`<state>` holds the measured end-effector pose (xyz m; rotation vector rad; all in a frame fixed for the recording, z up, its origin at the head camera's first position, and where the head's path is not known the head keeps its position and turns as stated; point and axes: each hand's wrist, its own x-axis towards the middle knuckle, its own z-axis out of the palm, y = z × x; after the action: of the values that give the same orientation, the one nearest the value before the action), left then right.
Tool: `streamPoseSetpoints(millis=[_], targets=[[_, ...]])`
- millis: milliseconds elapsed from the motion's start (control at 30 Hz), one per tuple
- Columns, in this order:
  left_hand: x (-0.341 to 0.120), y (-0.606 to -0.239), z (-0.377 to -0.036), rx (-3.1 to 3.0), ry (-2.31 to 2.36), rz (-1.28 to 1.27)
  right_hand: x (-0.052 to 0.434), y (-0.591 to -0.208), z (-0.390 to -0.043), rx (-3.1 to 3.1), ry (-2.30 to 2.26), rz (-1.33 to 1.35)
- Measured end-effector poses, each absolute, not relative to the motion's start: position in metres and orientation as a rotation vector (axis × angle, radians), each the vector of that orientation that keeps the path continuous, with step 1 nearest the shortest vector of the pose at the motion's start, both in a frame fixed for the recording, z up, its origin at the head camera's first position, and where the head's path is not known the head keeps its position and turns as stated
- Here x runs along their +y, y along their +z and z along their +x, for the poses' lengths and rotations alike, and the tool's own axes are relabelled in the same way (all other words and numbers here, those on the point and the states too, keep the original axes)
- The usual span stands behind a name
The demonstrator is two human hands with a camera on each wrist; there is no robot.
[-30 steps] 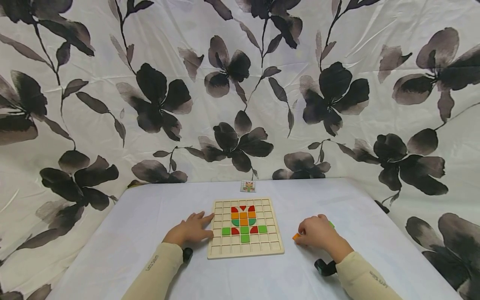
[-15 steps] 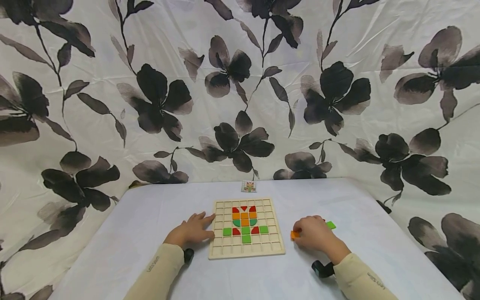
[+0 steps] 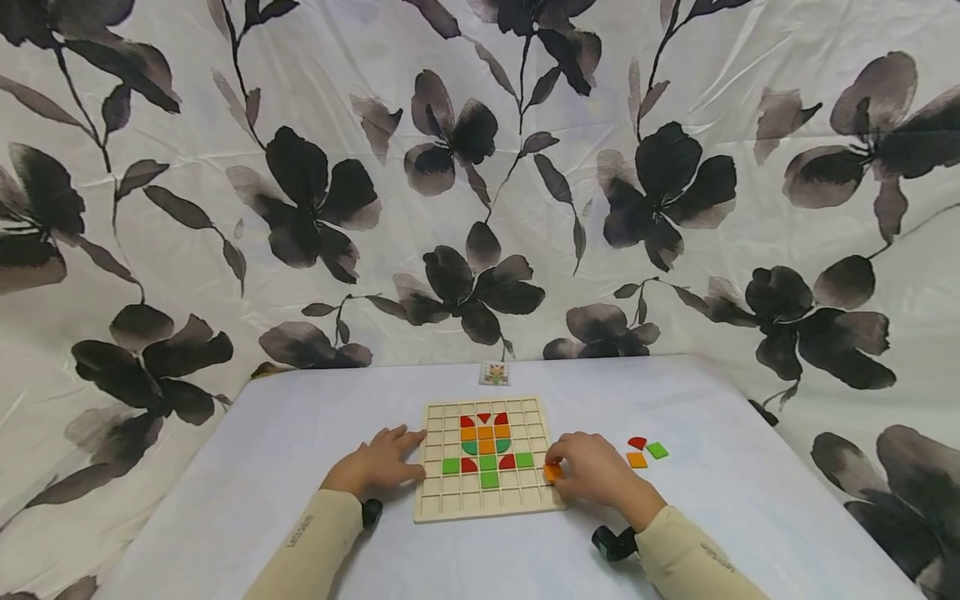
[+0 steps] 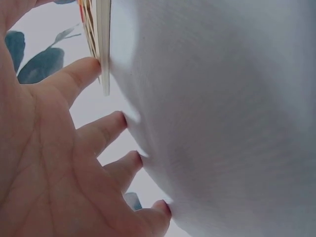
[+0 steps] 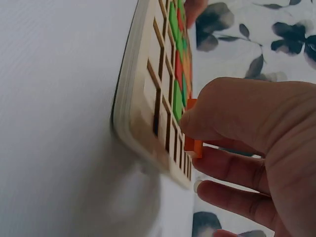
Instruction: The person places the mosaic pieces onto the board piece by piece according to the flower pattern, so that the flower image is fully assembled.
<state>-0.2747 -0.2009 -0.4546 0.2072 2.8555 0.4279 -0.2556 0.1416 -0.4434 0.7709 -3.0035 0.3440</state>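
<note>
The flower on the wooden grid board (image 3: 487, 457) looked mostly built: red, orange and green tiles filled its middle cells. The right hand (image 3: 592, 471) pinched an orange tile (image 3: 552, 472) over the board's right edge, not yet seated in a cell. The left hand (image 3: 375, 462) lay flat with straight fingers against the board's left rim, steadying it. Three loose tiles (image 3: 646, 452) waited on the table (image 3: 300, 433), near the board's right side.

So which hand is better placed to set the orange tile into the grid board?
Right. The right hand already pinches the orange tile over the grid board at its right edge. The left hand lies flat against the board's left edge, fingers straight, probably steadying it.
</note>
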Motion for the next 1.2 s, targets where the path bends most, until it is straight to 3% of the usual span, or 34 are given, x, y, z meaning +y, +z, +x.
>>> streamPoseSetpoints(millis=[567, 1200], targets=[[-0.203, -0.459, -0.279, 2.87, 0.45, 0.217, 0.095, -0.447, -0.255, -2.875, 0.293, 0.991], [-0.204, -0.459, -0.277, 2.873, 0.458, 0.22, 0.084, -0.457, -0.258, -2.779, 0.353, 1.045]])
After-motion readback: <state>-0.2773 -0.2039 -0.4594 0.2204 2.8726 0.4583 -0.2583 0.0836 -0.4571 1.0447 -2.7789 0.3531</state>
